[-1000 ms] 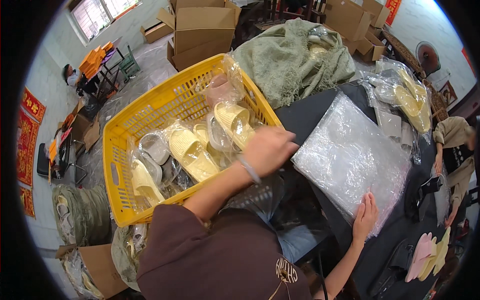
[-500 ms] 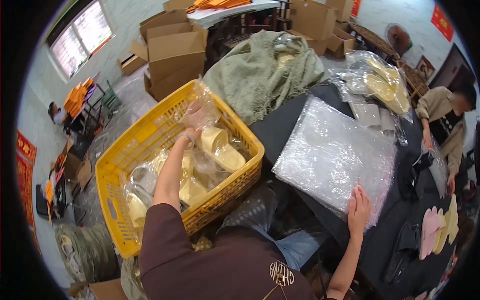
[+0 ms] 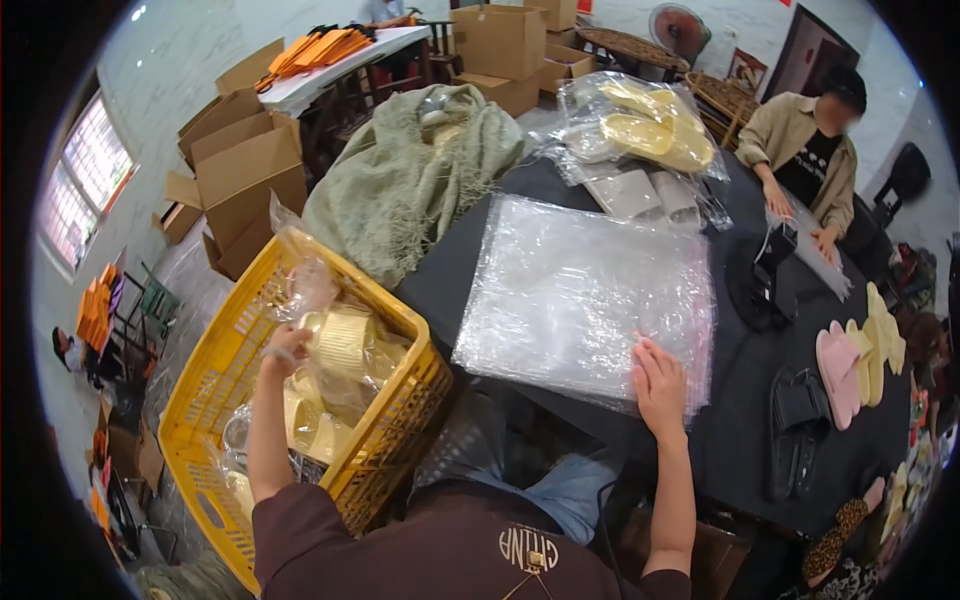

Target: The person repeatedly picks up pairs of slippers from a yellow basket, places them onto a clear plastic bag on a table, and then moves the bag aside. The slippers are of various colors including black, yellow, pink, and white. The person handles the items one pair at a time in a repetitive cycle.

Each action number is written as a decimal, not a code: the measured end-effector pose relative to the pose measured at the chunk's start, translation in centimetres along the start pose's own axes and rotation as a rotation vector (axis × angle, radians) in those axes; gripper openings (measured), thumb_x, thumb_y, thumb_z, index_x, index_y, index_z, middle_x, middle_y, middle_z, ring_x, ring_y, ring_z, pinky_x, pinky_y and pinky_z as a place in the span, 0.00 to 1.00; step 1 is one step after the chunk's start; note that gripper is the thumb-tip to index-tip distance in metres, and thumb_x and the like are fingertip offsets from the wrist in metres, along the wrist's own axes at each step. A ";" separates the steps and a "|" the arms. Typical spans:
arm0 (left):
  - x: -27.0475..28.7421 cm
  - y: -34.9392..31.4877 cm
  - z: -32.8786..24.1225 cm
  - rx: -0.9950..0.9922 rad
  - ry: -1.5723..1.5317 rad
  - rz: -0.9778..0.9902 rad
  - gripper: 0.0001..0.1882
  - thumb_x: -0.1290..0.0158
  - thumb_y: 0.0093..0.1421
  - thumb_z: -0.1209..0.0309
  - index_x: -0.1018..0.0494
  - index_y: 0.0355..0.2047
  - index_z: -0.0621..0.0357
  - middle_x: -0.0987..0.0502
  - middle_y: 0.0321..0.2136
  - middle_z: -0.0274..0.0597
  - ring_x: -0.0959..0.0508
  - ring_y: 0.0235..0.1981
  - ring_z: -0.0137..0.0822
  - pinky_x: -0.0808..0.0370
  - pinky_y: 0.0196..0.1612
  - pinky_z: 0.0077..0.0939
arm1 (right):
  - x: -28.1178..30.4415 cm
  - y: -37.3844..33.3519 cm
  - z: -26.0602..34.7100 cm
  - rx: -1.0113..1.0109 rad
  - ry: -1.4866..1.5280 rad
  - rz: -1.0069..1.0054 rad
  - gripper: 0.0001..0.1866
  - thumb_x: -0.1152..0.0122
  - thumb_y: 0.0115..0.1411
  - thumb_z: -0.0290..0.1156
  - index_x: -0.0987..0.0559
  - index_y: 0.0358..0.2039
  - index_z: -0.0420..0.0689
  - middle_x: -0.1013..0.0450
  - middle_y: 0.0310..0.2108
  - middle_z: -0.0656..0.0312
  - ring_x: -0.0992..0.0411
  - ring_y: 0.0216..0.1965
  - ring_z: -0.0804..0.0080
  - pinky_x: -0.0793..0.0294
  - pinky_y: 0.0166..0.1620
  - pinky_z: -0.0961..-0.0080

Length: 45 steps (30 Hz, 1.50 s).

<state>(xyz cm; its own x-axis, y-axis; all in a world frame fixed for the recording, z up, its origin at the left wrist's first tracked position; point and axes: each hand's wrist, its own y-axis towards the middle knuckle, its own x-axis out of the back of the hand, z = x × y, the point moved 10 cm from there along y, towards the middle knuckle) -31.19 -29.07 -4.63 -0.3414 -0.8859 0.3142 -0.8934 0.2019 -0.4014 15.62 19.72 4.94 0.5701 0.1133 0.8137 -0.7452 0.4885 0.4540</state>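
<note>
My left hand (image 3: 290,345) is inside the yellow plastic basket (image 3: 222,345), its fingers closed at the edge of a pale yellow slipper (image 3: 343,345) in a clear bag. More bagged slippers in pale yellow and grey lie below and around it, partly hidden by my forearm. On the black-covered table (image 3: 440,285), my right hand (image 3: 660,385) rests flat on the near right part of a stack of clear plastic bags (image 3: 570,290), fingers stretched out.
Bagged yellow slippers (image 3: 655,140) and grey slippers (image 3: 625,195) lie behind the stack. Black sandals (image 3: 797,430) and pink slippers (image 3: 840,370) sit at the right. A co-worker (image 3: 810,160) handles clear bags across the table. A green sack (image 3: 400,170) and cardboard boxes (image 3: 245,180) stand beyond the basket.
The view has turned to the right. My left hand has drawn back toward me, and the yellow slipper beside it has come up and turned. My right hand stays on the bag stack.
</note>
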 end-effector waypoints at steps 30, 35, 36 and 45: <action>-20.5 -16.2 -34.1 -0.502 -0.915 0.473 0.07 0.52 0.60 0.72 0.31 0.34 0.66 0.26 0.24 0.40 0.29 0.20 0.25 0.30 0.23 0.17 | 0.0 -0.2 0.3 0.002 -0.026 0.007 0.16 0.50 0.61 0.33 0.26 0.49 0.45 0.32 0.53 0.62 0.36 0.53 0.60 0.41 0.56 0.64; -30.9 -17.4 -24.8 -0.372 -1.178 0.375 0.11 0.54 0.57 0.77 0.35 0.41 0.67 0.27 0.35 0.44 0.25 0.33 0.35 0.24 0.39 0.29 | -0.3 -0.4 0.1 -0.003 -0.019 0.017 0.17 0.49 0.60 0.33 0.25 0.49 0.45 0.32 0.53 0.62 0.36 0.53 0.59 0.41 0.56 0.64; -31.7 -18.9 -22.9 -0.374 -1.193 0.292 0.11 0.54 0.58 0.77 0.34 0.42 0.63 0.28 0.36 0.42 0.26 0.35 0.32 0.26 0.39 0.29 | -0.3 -0.5 0.0 -0.002 -0.020 0.014 0.17 0.49 0.60 0.33 0.25 0.49 0.45 0.32 0.53 0.61 0.36 0.53 0.59 0.41 0.56 0.64; -31.8 -16.2 -9.3 -0.358 -0.765 0.125 0.42 0.48 0.56 0.76 0.63 0.64 0.68 0.49 0.61 0.54 0.39 0.59 0.41 0.36 0.57 0.30 | 2.3 -2.0 -1.0 -0.004 -0.207 -0.273 0.15 0.46 0.53 0.30 0.24 0.40 0.36 0.27 0.38 0.45 0.31 0.41 0.50 0.38 0.51 0.57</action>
<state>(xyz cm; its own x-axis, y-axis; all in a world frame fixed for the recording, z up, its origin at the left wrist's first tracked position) -8.55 -0.34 -0.11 -0.2674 -0.8605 -0.4336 -0.9448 0.3225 -0.0574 18.78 19.85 5.58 0.6654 -0.2003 0.7191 -0.5732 0.4800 0.6641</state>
